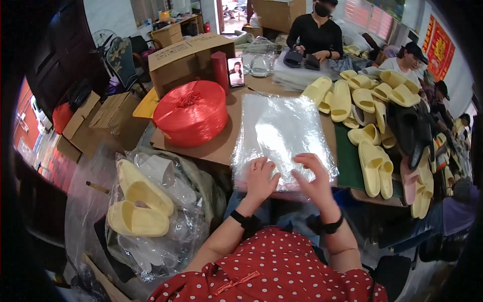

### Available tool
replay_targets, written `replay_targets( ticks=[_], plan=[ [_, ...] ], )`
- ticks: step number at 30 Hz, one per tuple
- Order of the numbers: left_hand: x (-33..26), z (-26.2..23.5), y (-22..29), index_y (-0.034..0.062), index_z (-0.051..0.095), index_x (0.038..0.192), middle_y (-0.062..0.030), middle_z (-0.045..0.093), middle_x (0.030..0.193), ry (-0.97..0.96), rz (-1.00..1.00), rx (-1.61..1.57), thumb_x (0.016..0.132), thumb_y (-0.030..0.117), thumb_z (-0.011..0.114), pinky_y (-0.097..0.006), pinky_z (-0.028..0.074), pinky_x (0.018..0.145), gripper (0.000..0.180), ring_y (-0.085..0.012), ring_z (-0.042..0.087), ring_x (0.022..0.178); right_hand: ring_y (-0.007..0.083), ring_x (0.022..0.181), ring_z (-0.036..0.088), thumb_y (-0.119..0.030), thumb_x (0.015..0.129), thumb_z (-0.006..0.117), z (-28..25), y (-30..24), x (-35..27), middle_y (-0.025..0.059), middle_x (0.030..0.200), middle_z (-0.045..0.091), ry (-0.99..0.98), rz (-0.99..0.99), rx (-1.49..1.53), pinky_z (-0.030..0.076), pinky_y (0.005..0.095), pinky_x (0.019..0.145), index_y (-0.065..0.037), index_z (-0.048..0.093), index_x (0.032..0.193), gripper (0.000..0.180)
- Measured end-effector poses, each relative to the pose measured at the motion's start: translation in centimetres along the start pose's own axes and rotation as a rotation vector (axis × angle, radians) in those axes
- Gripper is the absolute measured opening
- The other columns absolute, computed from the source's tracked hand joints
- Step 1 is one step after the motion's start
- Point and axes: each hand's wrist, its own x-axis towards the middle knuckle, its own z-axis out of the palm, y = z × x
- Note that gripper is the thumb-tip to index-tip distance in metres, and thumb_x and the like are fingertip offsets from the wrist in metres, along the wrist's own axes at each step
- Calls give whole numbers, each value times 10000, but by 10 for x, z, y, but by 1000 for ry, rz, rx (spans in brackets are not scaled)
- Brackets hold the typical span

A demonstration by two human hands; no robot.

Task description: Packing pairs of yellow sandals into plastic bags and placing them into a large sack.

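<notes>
A stack of clear plastic bags (282, 121) lies flat at the near edge of the table, shining under the light. My left hand (261, 177) rests on the near left part of the stack, fingers extended and nothing in them. Over the near right part, my right hand (314, 176) is held with its fingers apart and curved, slightly blurred; whether it touches the plastic I cannot tell. Right of the stack, yellow slippers (372, 163) lie on a green surface (347, 156). A large roll of red plastic twine (191, 113) stands to the left.
Behind the twine are a cardboard box (191, 55), a red cylinder (219, 70) and an upright phone (235, 72). Two yellow slippers (138, 221) lie on a bag of wrapped pairs at lower left. Across the table a person (314, 35) handles dark slippers (301, 60); more people sit at right.
</notes>
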Motion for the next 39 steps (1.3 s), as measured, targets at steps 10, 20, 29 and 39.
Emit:
replay_targets(
  ticks=[10, 20, 29, 39],
  plan=[
    [-2, -2, 0, 74, 623, 1049, -178, 552, 1237, 26, 12, -7, 793, 269, 708, -481, 389, 984, 333, -378, 458, 1152, 408, 1093, 548, -283, 801, 723, -222, 209, -68, 231, 1110, 607, 377, 505, -962, 432, 485, 935, -18, 584, 1205, 503],
    [2, 1, 4, 80, 633, 1034, -153, 555, 1236, 9, 23, -2, 794, 291, 700, -472, 387, 997, 326, -372, 467, 1152, 457, 1001, 604, -245, 836, 638, -250, 276, -56, 317, 1023, 633, 293, 747, -911, 500, 479, 840, 71, 585, 1094, 412],
    [1, -3, 1, 86, 630, 1037, -152, 559, 1224, 34, 34, 13, 789, 284, 704, -481, 395, 980, 325, -376, 473, 1138, 382, 864, 613, -87, 852, 622, -194, 201, -55, 228, 934, 607, 463, 400, -715, 483, 421, 749, 37, 557, 1011, 212],
    [-2, -7, -2, 66, 625, 1099, -178, 545, 1278, -63, -28, 24, 802, 300, 689, -476, 390, 1001, 384, -386, 462, 1175, 330, 705, 597, -84, 866, 631, -30, 52, 44, 180, 791, 605, 379, 162, -277, 463, 399, 626, 4, 536, 912, 137]
  ],
)
